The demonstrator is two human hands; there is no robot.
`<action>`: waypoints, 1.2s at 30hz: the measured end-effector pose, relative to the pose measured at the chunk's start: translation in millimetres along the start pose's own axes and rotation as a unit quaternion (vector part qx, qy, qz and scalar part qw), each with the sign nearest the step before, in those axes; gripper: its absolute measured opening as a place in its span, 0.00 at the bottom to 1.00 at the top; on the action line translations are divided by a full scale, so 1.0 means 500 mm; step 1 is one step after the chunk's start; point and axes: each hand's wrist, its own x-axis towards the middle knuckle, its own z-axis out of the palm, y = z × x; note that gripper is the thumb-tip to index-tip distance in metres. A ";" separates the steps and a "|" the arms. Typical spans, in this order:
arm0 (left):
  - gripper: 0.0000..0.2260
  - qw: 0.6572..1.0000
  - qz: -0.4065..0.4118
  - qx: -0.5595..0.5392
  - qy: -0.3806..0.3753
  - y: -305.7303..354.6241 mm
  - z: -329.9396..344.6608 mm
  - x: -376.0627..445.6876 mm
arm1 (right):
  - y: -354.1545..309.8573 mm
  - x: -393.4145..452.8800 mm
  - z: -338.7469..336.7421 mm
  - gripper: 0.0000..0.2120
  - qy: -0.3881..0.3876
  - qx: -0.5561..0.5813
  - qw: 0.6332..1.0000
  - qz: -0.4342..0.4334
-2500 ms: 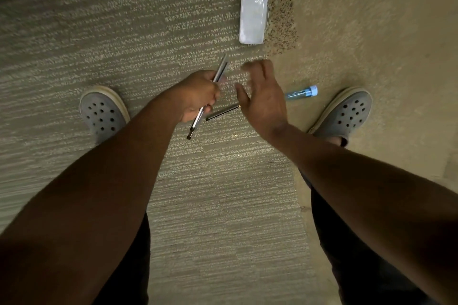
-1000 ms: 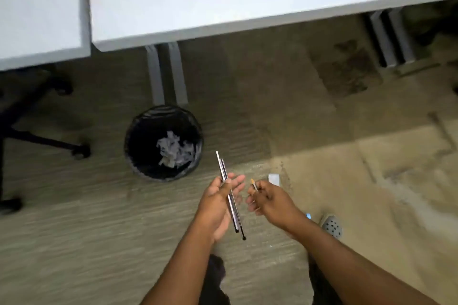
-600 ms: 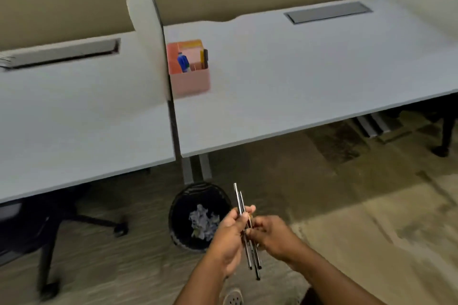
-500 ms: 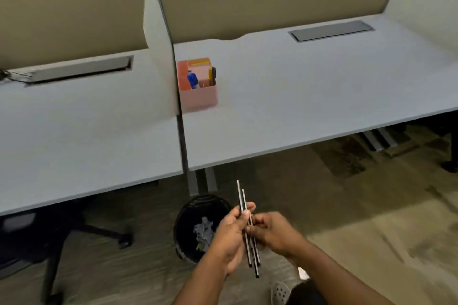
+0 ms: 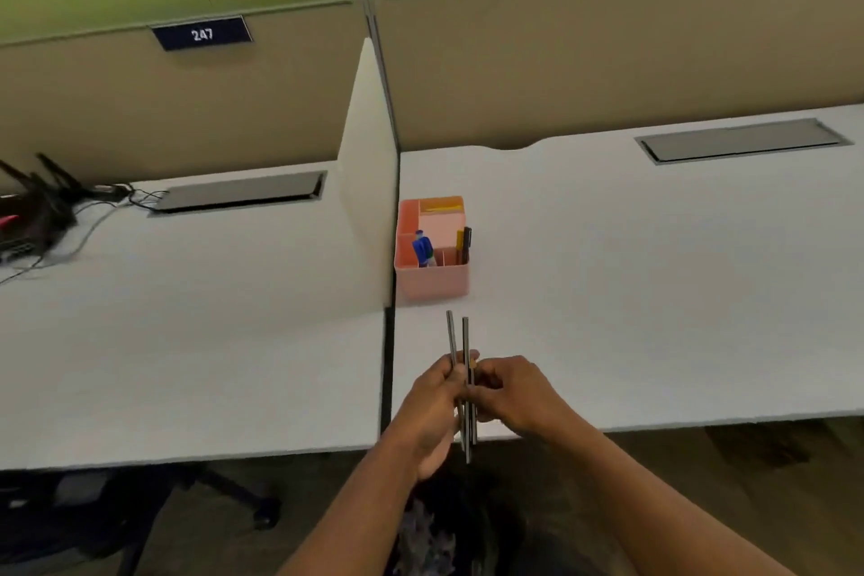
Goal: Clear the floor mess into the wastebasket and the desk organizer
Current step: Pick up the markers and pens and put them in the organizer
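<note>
My left hand (image 5: 432,407) and my right hand (image 5: 509,391) meet over the near edge of the white desk (image 5: 631,295). Together they grip a small bundle of thin dark pens (image 5: 460,341) standing nearly upright, tips pointing at the pink desk organizer (image 5: 432,278). The organizer sits against the divider and holds a blue item and a dark pen. Below my forearms the black wastebasket (image 5: 495,524) shows crumpled paper (image 5: 425,543), mostly hidden by my arms.
A cream divider panel (image 5: 369,182) separates two desks. The left desk (image 5: 187,318) carries black cables and gear (image 5: 42,206) at its far left. Grey cable hatches (image 5: 743,140) sit at the back. A chair base (image 5: 224,496) stands under the left desk.
The view rose from the floor to the desk. My hands carried the pens up from above the wastebasket to the desk edge, closer to the organizer, and my right hand closed onto the bundle.
</note>
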 end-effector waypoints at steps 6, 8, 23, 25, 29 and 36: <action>0.15 0.997 -0.014 -0.062 0.040 0.128 0.020 0.130 | -0.036 0.181 -0.084 0.02 -0.045 0.006 0.999 -0.012; 0.14 0.997 -0.004 -0.062 0.052 0.170 0.021 0.170 | -0.050 0.242 -0.112 0.02 -0.062 0.006 0.998 -0.020; 0.23 0.843 0.004 0.449 0.297 0.206 -0.093 0.356 | -0.166 0.589 -0.175 0.13 0.121 0.031 0.988 -0.090; 0.23 0.825 0.000 0.485 0.291 0.194 -0.100 0.369 | -0.175 0.622 -0.160 0.14 0.105 0.006 0.989 -0.100; 0.21 0.779 -0.002 0.549 0.302 0.177 -0.107 0.382 | -0.175 0.689 -0.156 0.15 0.109 -0.020 0.990 -0.085; 0.21 0.767 0.004 0.567 0.300 0.155 -0.121 0.389 | -0.153 0.787 -0.146 0.13 0.055 -0.061 0.996 -0.045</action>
